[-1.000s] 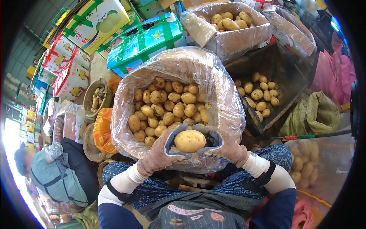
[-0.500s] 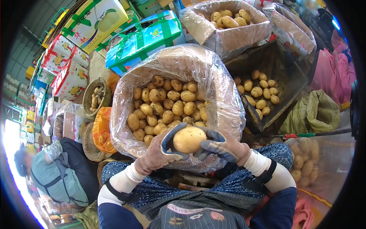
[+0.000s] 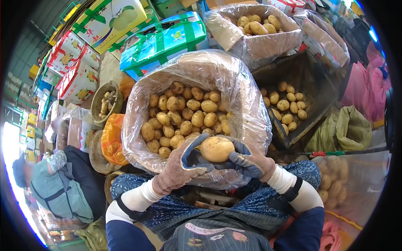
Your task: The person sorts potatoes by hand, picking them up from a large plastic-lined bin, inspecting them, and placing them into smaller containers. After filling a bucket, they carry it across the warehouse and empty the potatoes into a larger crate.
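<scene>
A large pale potato [image 3: 217,149] is gripped at its right end by my right hand [image 3: 253,161], in a brown glove with a blue-grey palm. Beside its left end, my left hand [image 3: 182,161] in a matching glove is open, thumb and fingers spread apart, fingertips close to the potato. Both hands are over the near edge of a plastic-lined cardboard box [image 3: 251,113]. Inside that box lies a heap of potatoes [image 3: 184,113], several with brown soil marks.
Right of the box stands a dark bin [image 3: 318,88] with smaller potatoes. Behind is another lined box [image 3: 268,46] of potatoes, beside a blue taped carton [image 3: 163,42]. A basket [image 3: 94,104] and an orange bag [image 3: 112,140] are at left, near a seated person [image 3: 63,188].
The potato has moved slightly right and turned in my right hand. My left hand has come away from it, its fingers opening. The camera view has shifted a little.
</scene>
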### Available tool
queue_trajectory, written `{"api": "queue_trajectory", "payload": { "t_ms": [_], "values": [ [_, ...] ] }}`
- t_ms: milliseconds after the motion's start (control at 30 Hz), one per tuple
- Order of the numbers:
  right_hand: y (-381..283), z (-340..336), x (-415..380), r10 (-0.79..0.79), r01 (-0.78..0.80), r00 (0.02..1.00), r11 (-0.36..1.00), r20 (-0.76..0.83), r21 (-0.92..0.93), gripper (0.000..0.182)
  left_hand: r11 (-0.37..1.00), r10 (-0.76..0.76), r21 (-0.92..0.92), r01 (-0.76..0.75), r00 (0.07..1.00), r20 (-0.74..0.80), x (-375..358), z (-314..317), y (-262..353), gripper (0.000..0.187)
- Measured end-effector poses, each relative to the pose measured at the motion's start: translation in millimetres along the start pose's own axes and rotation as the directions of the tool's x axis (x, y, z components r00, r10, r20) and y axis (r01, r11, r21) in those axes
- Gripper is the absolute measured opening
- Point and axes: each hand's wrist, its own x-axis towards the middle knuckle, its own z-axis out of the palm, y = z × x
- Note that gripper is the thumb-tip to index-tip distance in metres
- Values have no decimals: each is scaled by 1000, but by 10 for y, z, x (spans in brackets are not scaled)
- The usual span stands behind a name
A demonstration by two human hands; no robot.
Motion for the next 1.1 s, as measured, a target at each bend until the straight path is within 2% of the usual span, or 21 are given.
{"api": "queue_trajectory", "payload": {
  "t_ms": [67, 200, 400, 467, 500, 533, 567, 700, 767, 800, 867, 1000, 1067, 1100],
  "values": [
    [0, 29, -16, 58, -66, 997, 976, 44, 206, 70, 1000, 5, -4, -5, 1000, -16, -20, -11, 36, 79],
    [-8, 35, -25, 62, -71, 997, 979, 53, 192, 72, 998, 41, -41, -43, 998, -52, -29, -6, 97, 75],
    [-12, 41, -6, 101, -100, 995, 980, 5, 171, 71, 992, 115, 52, -113, 993, -37, -51, -39, 119, 75],
    [-125, 124, 36, -51, 51, 999, 993, 2, -103, 83, 991, -12, -136, 12, 1000, -4, -41, -29, 224, 77],
    [-140, 94, 53, -53, 52, 999, 993, -1, -105, 83, 991, -10, -137, 10, 1000, -2, -21, -16, 212, 77],
    [-143, 49, 63, -216, 201, 976, 857, 23, -474, 86, 982, -12, -190, 11, 1000, -2, -4, 3, 185, 81],
    [-142, 27, 59, -349, 301, 931, 572, 106, -763, 89, 970, -16, -243, 15, 1000, -3, 5, 19, 154, 86],
    [-162, 184, -4, -337, 279, 939, 625, 70, -729, 81, 993, -8, -116, 7, 1000, -8, 2, 25, 6, 87],
    [-122, 143, -17, -301, 275, 952, 780, 47, -562, 79, 998, 33, 53, -32, 999, -20, -15, 32, -7, 87],
    [-119, 143, -25, -304, 273, 952, 781, 39, -562, 79, 998, 33, 51, -33, 999, -11, -23, 37, -13, 87],
    [-117, 149, -23, -195, 164, 979, 923, -57, -349, 77, 991, 98, 93, -96, 995, -10, -30, 54, -24, 85],
    [-64, 141, -37, -141, 118, 989, 939, -47, -323, 76, 994, 105, 18, -104, 991, -76, -26, 137, -50, 82],
    [-19, 101, -29, -138, 128, 990, 954, -18, -273, 77, 974, 166, 174, -148, 981, -98, -18, 148, 16, 78],
    [-9, 101, -29, -138, 127, 990, 954, -20, -272, 77, 974, 166, 173, -148, 981, -96, -16, 170, 3, 78]
  ]
}}
